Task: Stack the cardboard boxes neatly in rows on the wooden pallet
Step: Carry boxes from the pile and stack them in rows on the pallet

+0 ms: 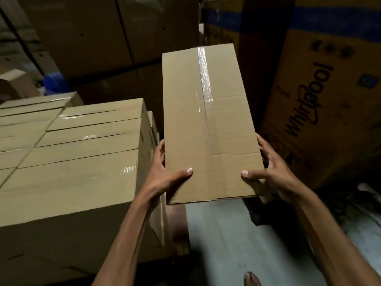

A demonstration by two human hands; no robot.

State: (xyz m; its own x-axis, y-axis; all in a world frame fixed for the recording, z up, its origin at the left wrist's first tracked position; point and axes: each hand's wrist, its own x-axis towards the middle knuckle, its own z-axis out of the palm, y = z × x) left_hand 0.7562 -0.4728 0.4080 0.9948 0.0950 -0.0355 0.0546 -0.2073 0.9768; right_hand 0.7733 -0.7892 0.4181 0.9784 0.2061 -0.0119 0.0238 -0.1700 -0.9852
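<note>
The cardboard box [206, 124] is in the air at the centre of the view. It is long and narrow, with its taped face up and its far end pointing to 12 o'clock. It looks stiff and sharp-edged, and because it is carried by one end only, I judge it rather light. The clear tape strip [204, 79] along the top is probably slippery, so the plain cardboard is the better place to hold. The left hand [165, 176] grips the near corner at 7 o'clock, thumb on top and fingers along the side wall. The right hand [272, 174] grips the corner at 5 o'clock in the same way. For setting down, a hold nearer the middle of the long sides would give more control. I count one carried box and two hands. At 9 o'clock stands the stack of boxes [72, 151], its top layer in two columns, with about five tops in the nearer column. The pallet below it I cannot make out. At 3 o'clock stands one printed carton [321, 112].
</note>
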